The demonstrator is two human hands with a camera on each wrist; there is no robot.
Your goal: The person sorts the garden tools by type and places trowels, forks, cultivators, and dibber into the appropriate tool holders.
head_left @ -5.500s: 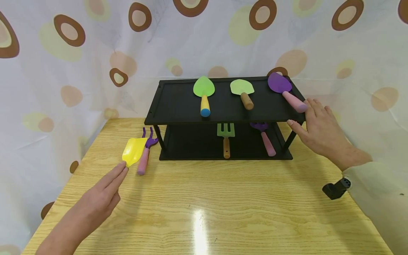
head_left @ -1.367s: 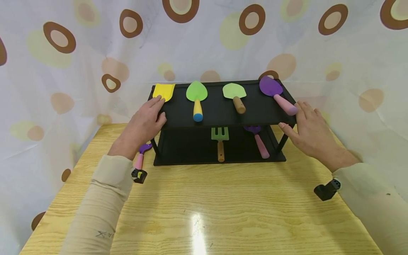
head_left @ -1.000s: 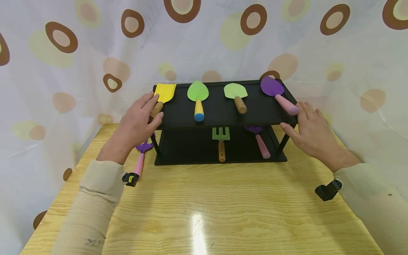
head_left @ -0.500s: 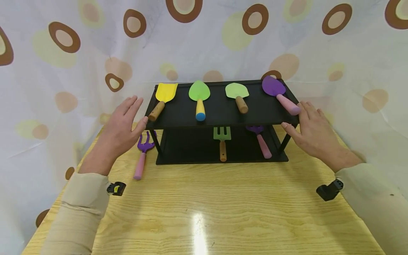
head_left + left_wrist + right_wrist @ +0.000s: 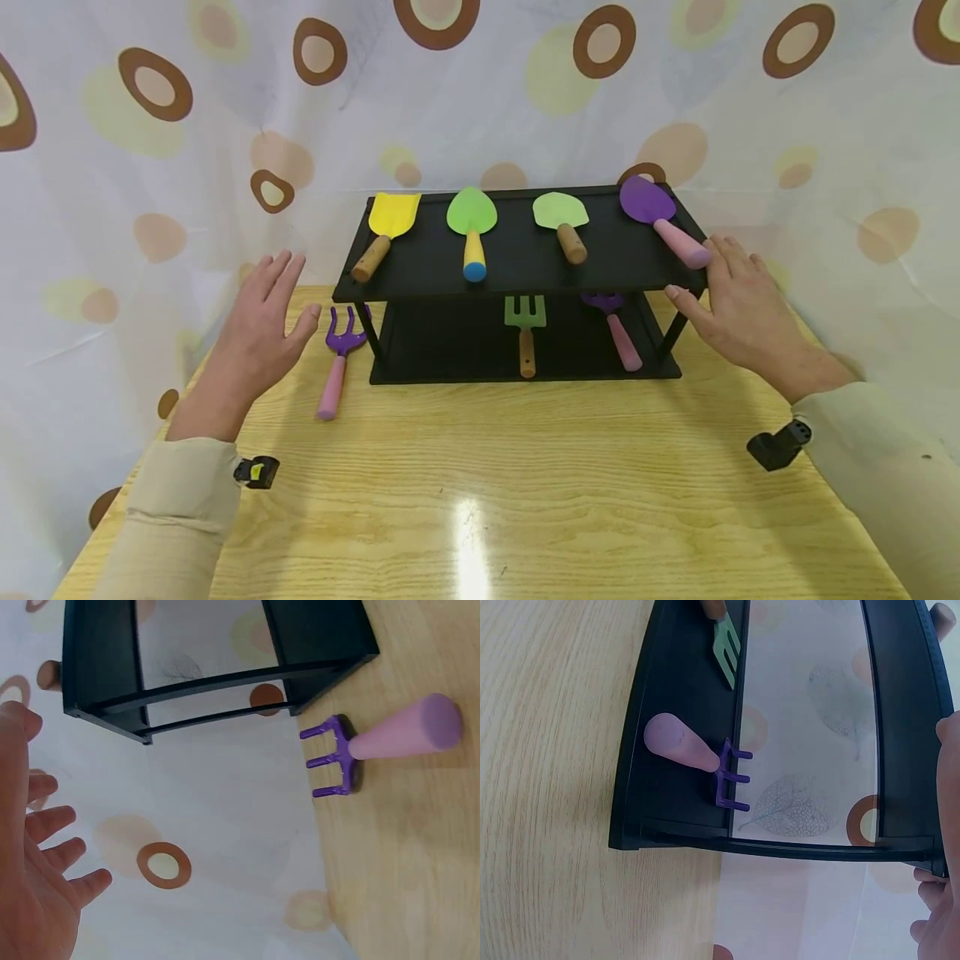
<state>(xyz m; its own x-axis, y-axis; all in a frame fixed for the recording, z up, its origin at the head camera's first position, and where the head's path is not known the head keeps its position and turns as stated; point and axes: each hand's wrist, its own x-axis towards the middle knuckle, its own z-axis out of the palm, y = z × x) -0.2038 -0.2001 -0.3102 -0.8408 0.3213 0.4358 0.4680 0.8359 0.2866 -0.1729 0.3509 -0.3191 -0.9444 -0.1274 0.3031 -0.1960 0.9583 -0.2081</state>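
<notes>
In the head view my left hand [image 5: 257, 329] hovers with spread fingers left of a black two-tier rack [image 5: 420, 279], holding nothing. Nearest to it, a purple hand rake [image 5: 342, 346] with a pink handle lies on the table. My right hand [image 5: 742, 312] grips the rack's front right corner, thumb at the front edge and fingers along the side. On the top tier lie a yellow shovel [image 5: 392, 217], a green trowel [image 5: 472, 212], a pale green trowel [image 5: 561, 212] and a purple trowel [image 5: 647, 200].
The lower tier bears a green hand fork [image 5: 526, 315] with a wooden handle and another purple hand rake [image 5: 622, 342] with a pink handle. A patterned curtain [image 5: 480, 92] hangs behind the rack. The wooden table [image 5: 420, 467] extends in front.
My left hand has brought the yellow shovel from the table's left side onto the top tier, let go, and drawn back left and down. My right hand stays at the rack's corner.
</notes>
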